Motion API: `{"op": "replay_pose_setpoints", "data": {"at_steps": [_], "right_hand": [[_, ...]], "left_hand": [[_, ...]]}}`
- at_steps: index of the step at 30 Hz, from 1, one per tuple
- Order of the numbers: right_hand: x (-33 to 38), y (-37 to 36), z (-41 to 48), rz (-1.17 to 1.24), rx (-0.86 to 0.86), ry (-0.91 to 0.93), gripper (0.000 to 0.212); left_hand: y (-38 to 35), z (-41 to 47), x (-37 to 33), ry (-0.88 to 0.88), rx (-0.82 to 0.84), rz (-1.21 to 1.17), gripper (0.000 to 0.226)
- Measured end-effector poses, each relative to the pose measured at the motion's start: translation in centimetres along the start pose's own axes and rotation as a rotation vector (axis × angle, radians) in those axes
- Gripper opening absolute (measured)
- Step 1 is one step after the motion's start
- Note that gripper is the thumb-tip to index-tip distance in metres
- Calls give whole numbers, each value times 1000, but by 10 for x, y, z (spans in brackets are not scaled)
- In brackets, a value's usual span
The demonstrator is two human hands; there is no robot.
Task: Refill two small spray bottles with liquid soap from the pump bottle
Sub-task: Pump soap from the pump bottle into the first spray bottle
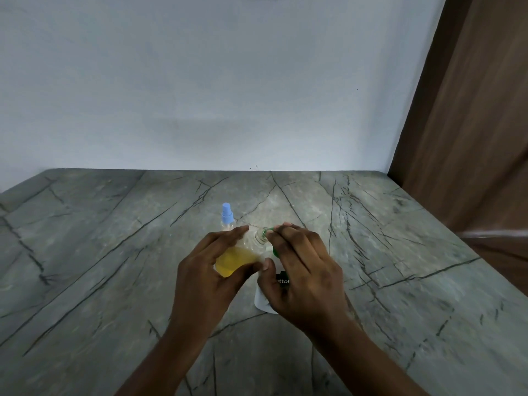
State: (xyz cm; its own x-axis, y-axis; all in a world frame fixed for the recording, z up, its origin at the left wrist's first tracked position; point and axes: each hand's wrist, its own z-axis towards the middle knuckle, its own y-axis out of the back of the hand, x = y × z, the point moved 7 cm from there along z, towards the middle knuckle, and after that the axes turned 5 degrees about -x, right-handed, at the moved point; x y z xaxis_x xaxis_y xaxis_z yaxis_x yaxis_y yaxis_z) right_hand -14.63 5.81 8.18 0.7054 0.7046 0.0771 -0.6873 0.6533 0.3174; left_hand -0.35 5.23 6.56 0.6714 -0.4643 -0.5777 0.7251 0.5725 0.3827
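Now | left hand (pixel 210 270) grips 1 yellow-filled bottle (pixel 237 260) | right hand (pixel 303 270) pinches green cap (pixel 270 230) | label "ettol" (pixel 283 281) | 1 blue-capped spray bottle (pixel 227 215)

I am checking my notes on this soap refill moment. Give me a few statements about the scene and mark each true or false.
1. The left hand grips a clear bottle holding yellow liquid. True.
2. The blue-capped spray bottle lies on its side. False: it stands upright on the counter.
3. The right hand pinches a green part at the clear bottle's mouth. True.
4. The counter is bare wood. False: it is grey veined stone.
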Motion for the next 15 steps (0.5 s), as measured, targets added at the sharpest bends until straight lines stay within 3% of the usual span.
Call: {"op": "replay_pose_setpoints", "data": {"at_steps": [15], "right_hand": [[-2, 5, 10, 30, 8, 0, 31]], "left_hand": [[0, 0, -4, 7, -40, -47, 54]]}}
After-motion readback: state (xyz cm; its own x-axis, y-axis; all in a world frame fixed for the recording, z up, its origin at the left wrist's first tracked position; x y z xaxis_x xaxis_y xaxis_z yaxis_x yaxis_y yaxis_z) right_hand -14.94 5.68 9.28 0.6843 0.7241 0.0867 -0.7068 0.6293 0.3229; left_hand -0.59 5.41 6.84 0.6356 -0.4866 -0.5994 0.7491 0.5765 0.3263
